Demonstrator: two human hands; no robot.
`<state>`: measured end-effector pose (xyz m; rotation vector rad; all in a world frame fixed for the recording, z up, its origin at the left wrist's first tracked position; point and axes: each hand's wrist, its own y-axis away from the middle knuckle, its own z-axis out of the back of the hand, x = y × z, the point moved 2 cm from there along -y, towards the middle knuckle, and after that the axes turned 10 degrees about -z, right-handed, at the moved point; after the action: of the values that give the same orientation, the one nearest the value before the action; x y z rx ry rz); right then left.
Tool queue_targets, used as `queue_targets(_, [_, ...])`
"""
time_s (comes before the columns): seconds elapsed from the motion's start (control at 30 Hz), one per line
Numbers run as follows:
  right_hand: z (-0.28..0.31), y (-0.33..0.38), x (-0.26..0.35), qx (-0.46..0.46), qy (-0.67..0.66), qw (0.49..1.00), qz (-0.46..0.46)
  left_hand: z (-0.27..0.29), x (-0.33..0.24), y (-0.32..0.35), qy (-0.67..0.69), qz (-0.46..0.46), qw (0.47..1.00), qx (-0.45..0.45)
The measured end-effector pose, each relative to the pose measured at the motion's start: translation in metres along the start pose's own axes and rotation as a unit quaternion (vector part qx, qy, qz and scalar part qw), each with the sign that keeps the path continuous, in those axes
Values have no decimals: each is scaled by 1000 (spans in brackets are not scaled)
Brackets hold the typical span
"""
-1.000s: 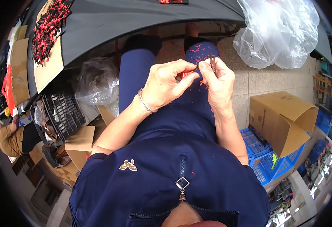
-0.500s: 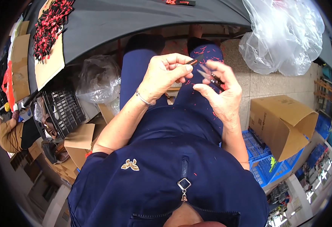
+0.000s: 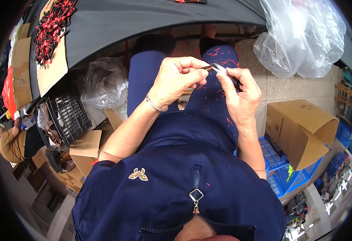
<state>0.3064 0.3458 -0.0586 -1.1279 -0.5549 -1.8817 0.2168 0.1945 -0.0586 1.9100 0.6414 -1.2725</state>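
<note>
My left hand pinches a small black-and-red strip between thumb and fingertips, its end pointing right. Closed around a pair of thread snips is my right hand; the blurred blades meet the free end of the strip. Both hands are over my thighs, near the table edge. Red thread scraps lie scattered on my dark blue trouser leg. At the far left, a heap of similar black-and-red pieces rests on a cardboard sheet.
A dark cloth-covered table spans the far side. Clear plastic bags hang at the far right; another plastic bag is at left. An open carton sits on blue crates. A black crate and another person are left.
The snips have moved left and up to the end of the strip, and my right fingers have closed in around them. My left hand has barely shifted.
</note>
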Motion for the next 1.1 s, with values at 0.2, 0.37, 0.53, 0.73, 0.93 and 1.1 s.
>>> queue_targets(0.2, [0,1,2,-3,21,1000,-2,-3,0,0,-10,11,1000,-3])
queue_targets(0.37, [-1,3,-3,5,-14,999,-38,-5,2,0,6,10,1000,8])
queue_targets(0.53, [3,0,-8,24,-63,993,-100,-5,4,-1,-4,20,1000,-8])
queue_targets(0.73, [1,0,-2,11,2,1000,-29,-7,1,-3,-11,-3,1000,-21])
queue_targets(0.93, [0,0,-7,28,-12,997,-64,-6,7,-4,-23,-12,999,-31])
queue_targets(1.1, [2,-2,-3,23,39,999,-26,-4,13,-4,-45,-10,998,-30])
